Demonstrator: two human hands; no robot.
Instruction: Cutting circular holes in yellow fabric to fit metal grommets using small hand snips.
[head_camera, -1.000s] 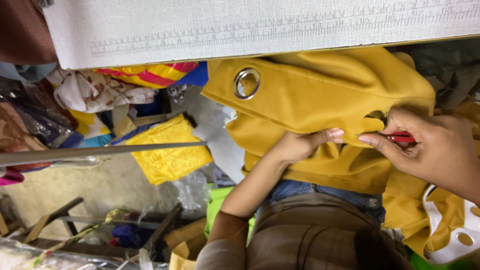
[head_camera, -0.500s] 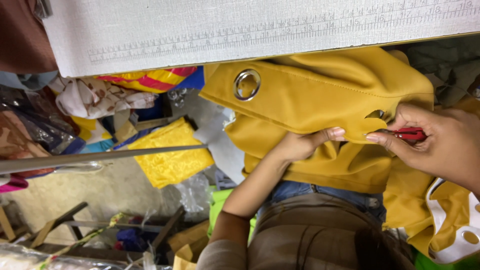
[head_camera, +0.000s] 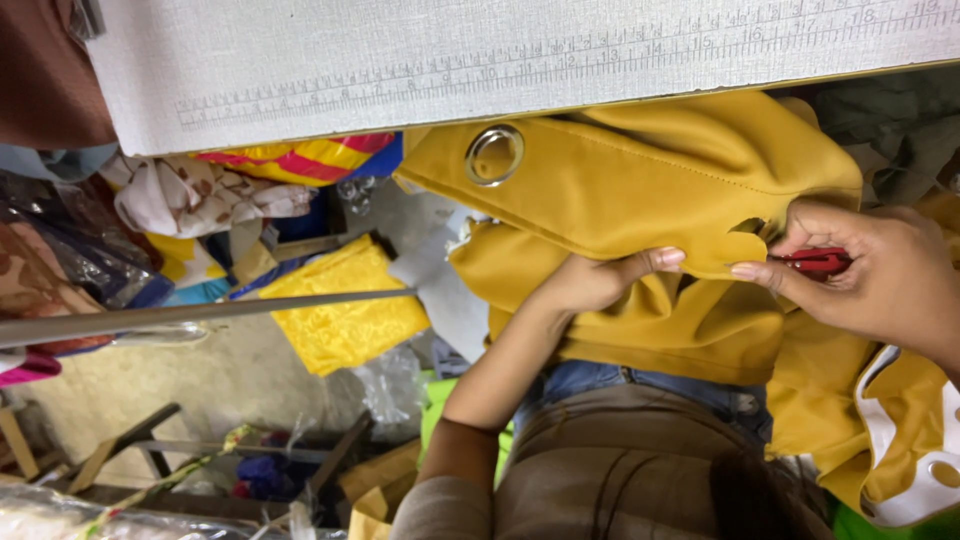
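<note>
A mustard-yellow curtain fabric (head_camera: 640, 190) with a metal eyelet ring (head_camera: 494, 154) lies across my lap below the table edge. My left hand (head_camera: 600, 282) pinches the fabric's folded edge, its fingertips next to a small cut hole with a rounded flap (head_camera: 745, 240). On the other side of that hole, my right hand (head_camera: 880, 280) is closed around a red-handled cutting tool (head_camera: 818, 261). The blades are hidden by the fingers and the fabric.
A white table top (head_camera: 500, 60) with a printed ruler strip runs along the top. A metal rod (head_camera: 200, 315) crosses the left. Piled cloths, a bright yellow fabric (head_camera: 340, 315) and plastic bags lie on the floor. More yellow cloth with white ring pieces (head_camera: 900, 440) is at the lower right.
My right hand with the red tool has shifted slightly right and down along the cut. The left hand keeps its pinch on the fabric.
</note>
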